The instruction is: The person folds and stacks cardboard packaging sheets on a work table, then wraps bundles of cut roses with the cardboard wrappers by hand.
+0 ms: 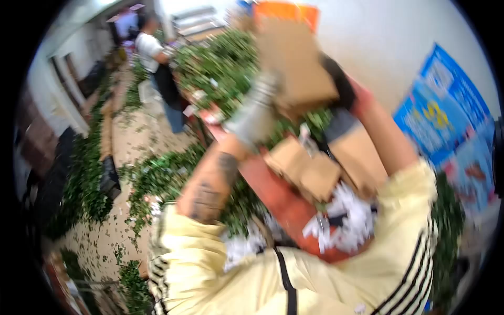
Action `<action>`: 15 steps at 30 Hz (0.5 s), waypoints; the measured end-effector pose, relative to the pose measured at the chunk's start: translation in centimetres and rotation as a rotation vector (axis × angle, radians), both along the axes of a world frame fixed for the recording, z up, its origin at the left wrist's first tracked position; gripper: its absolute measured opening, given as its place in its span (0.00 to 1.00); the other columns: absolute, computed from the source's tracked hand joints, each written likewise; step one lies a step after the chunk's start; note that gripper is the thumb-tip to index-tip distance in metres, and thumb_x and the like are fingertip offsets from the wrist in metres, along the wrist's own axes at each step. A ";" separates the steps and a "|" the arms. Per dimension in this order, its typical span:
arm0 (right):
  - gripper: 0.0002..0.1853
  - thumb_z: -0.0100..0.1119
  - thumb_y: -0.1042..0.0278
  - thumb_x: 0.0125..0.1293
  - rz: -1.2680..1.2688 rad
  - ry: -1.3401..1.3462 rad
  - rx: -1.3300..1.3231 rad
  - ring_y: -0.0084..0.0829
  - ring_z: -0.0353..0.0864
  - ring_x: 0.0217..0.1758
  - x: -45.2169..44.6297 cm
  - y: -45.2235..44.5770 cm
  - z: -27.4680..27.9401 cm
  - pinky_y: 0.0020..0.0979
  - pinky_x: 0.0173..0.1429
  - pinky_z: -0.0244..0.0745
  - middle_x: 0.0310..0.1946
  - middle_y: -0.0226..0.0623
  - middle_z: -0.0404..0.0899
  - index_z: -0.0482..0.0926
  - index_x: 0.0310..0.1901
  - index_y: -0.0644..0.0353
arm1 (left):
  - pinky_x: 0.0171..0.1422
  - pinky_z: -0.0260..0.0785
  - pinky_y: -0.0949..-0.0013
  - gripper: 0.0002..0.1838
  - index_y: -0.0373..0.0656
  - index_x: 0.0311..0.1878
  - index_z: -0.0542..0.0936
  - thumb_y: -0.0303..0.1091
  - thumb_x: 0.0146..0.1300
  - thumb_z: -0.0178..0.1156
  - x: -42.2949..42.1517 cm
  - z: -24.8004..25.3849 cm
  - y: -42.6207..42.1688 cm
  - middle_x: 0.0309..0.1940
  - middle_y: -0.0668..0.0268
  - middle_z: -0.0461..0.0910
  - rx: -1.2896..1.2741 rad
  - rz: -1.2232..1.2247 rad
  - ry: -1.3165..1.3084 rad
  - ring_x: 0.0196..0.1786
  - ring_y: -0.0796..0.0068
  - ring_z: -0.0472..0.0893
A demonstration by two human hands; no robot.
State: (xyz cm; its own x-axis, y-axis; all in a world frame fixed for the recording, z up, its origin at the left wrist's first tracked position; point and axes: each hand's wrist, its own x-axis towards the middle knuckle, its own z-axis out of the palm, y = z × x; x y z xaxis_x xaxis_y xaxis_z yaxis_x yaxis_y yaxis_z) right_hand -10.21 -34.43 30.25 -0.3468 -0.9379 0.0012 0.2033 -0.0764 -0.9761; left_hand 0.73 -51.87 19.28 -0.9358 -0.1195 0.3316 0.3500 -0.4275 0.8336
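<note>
A folded piece of brown cardboard (299, 65) is raised over the table, blurred by motion. My left hand (254, 113), in a grey glove, grips its left edge; the fingers are smeared. On the other side my right hand (341, 84), in a dark glove, is closed around the edge, its fingers mostly behind the cardboard. Below lie more brown cardboard pieces (304, 168) on the red tabletop (273, 191). Nearer to me sits a heap of white paper-like strips (344, 220). Green leafy stems (220, 63) pile up beyond my left hand.
Another person (157, 68) stands at the far left by the leaf-covered table. Leaves and stems (163, 184) litter the floor (139, 128). An orange container (307, 13) stands behind the cardboard. A blue printed bag (446, 110) is at the right, near the white wall (378, 37).
</note>
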 end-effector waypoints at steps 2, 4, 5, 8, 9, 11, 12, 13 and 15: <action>0.41 0.57 0.33 0.56 0.236 0.033 0.042 0.34 0.78 0.53 2.9 -3.0 -1.9 0.39 0.57 0.75 0.55 0.42 0.74 0.65 0.62 0.58 | 0.55 0.70 0.58 0.36 0.51 0.64 0.64 0.68 0.62 0.44 5.8 1.1 0.0 0.59 0.62 0.71 0.595 -0.356 -0.076 0.56 0.66 0.75; 0.45 0.62 0.31 0.49 0.319 0.024 0.086 0.40 0.76 0.55 4.6 -5.8 -5.0 0.43 0.57 0.74 0.55 0.42 0.73 0.65 0.62 0.58 | 0.64 0.63 0.57 0.37 0.52 0.67 0.62 0.68 0.63 0.40 9.7 0.2 1.2 0.63 0.63 0.67 0.283 0.208 -0.116 0.62 0.65 0.69; 0.45 0.62 0.32 0.49 0.388 -0.024 0.110 0.39 0.76 0.56 6.1 -6.2 -6.2 0.46 0.56 0.74 0.55 0.42 0.73 0.65 0.62 0.56 | 0.69 0.57 0.56 0.37 0.51 0.67 0.61 0.68 0.64 0.38 11.5 -0.8 1.0 0.64 0.63 0.66 0.331 0.200 -0.163 0.66 0.65 0.65; 0.44 0.61 0.34 0.52 0.467 -0.164 0.234 0.33 0.75 0.57 8.3 -7.0 -12.1 0.45 0.55 0.73 0.57 0.38 0.72 0.63 0.65 0.53 | 0.68 0.57 0.49 0.44 0.55 0.68 0.61 0.76 0.57 0.36 14.8 -6.9 1.5 0.66 0.66 0.63 0.316 0.176 -0.298 0.67 0.62 0.64; 0.43 0.60 0.35 0.54 0.533 -0.239 0.233 0.31 0.74 0.58 8.9 -7.0 -14.9 0.45 0.56 0.71 0.59 0.35 0.71 0.61 0.67 0.50 | 0.65 0.59 0.47 0.44 0.56 0.68 0.61 0.77 0.56 0.36 15.4 -10.4 1.3 0.66 0.67 0.63 0.343 0.181 -0.341 0.66 0.62 0.64; 0.40 0.58 0.37 0.57 0.475 -0.371 0.299 0.32 0.74 0.58 9.0 -6.1 -21.5 0.46 0.57 0.70 0.59 0.32 0.72 0.60 0.67 0.46 | 0.65 0.58 0.49 0.45 0.57 0.67 0.64 0.79 0.53 0.40 16.0 -16.1 2.4 0.64 0.69 0.67 0.413 0.159 -0.436 0.66 0.64 0.65; 0.40 0.58 0.37 0.57 0.473 -0.380 0.245 0.34 0.74 0.58 9.1 -5.6 -24.1 0.47 0.57 0.70 0.59 0.31 0.72 0.59 0.68 0.46 | 0.65 0.59 0.50 0.45 0.57 0.65 0.65 0.79 0.52 0.41 16.1 -18.3 3.1 0.62 0.69 0.69 0.469 0.120 -0.450 0.64 0.65 0.67; 0.39 0.57 0.37 0.57 0.461 -0.418 0.299 0.33 0.75 0.58 9.2 -4.6 -25.3 0.46 0.57 0.70 0.59 0.31 0.73 0.62 0.67 0.47 | 0.65 0.61 0.53 0.44 0.55 0.65 0.66 0.76 0.53 0.46 16.0 -20.8 3.5 0.62 0.69 0.69 0.537 0.097 -0.474 0.63 0.65 0.69; 0.37 0.57 0.37 0.58 0.410 -0.471 0.457 0.32 0.76 0.57 8.9 -2.5 -25.8 0.46 0.57 0.71 0.58 0.32 0.73 0.65 0.65 0.49 | 0.66 0.61 0.56 0.43 0.52 0.65 0.65 0.72 0.53 0.51 15.2 -22.8 5.0 0.63 0.68 0.68 0.639 0.028 -0.450 0.63 0.65 0.68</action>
State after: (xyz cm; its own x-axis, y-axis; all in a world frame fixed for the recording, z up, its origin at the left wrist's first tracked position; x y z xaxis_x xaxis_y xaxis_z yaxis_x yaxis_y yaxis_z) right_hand -1.27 -36.91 4.42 0.1608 -0.8632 -0.4786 0.5299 0.4846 -0.6960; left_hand 15.89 -46.90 -3.48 -0.9577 -0.1848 -0.2205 0.0541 -0.8684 0.4929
